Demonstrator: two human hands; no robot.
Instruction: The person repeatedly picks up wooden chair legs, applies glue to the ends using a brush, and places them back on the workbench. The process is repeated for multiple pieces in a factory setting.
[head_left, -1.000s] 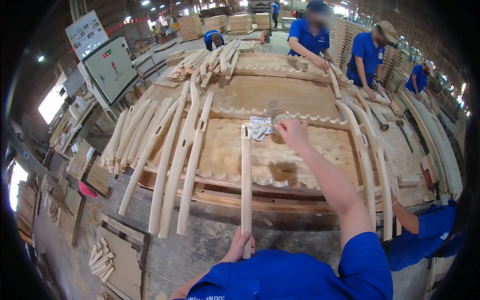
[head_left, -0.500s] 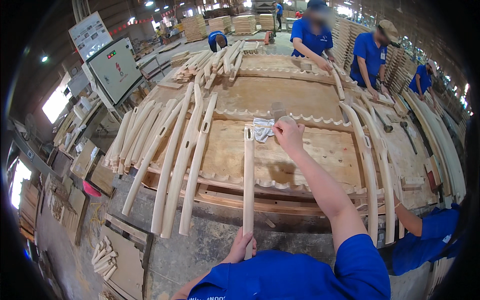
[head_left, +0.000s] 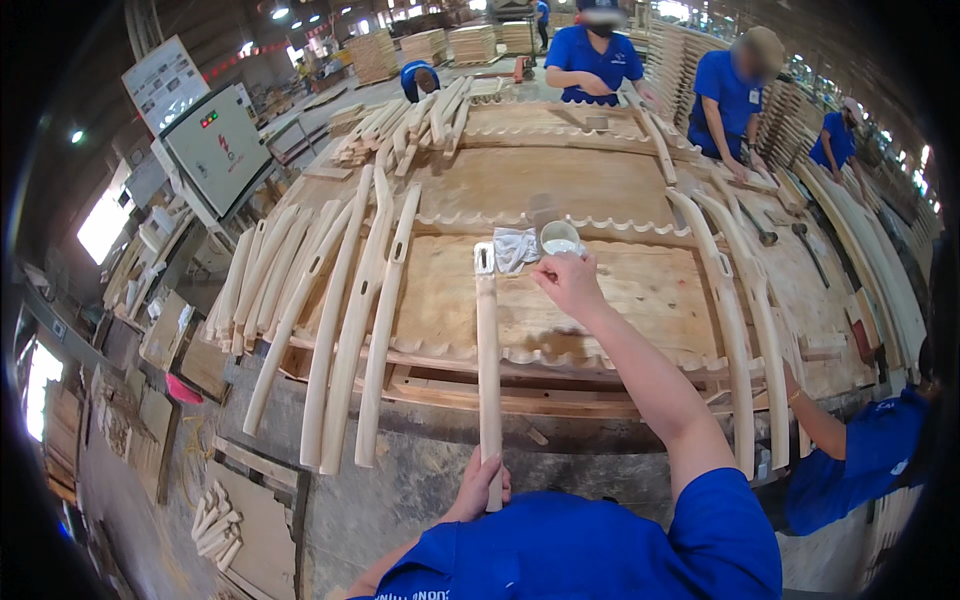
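My left hand (head_left: 482,487) grips the near end of a long pale wooden piece (head_left: 487,360). The piece lies lengthwise on the plywood work table (head_left: 640,300), pointing away from me, and has a slot at its far end. My right hand (head_left: 568,282) reaches out over the table. Its fingers are bunched at the rim of a small white cup (head_left: 556,238). Whether they pinch anything is hidden. A crumpled white rag (head_left: 515,248) lies just left of the cup, next to the piece's far end.
Several curved wooden pieces (head_left: 340,300) lie side by side on the left of the table, and more curved pieces (head_left: 735,300) on the right. A hammer (head_left: 758,228) rests at the right. Other people in blue shirts (head_left: 600,60) work at the far side, and another (head_left: 850,470) is at my right.
My right hand has shifted slightly right, from the rag at the piece's far end to the white cup. My left hand keeps its grip on the near end.
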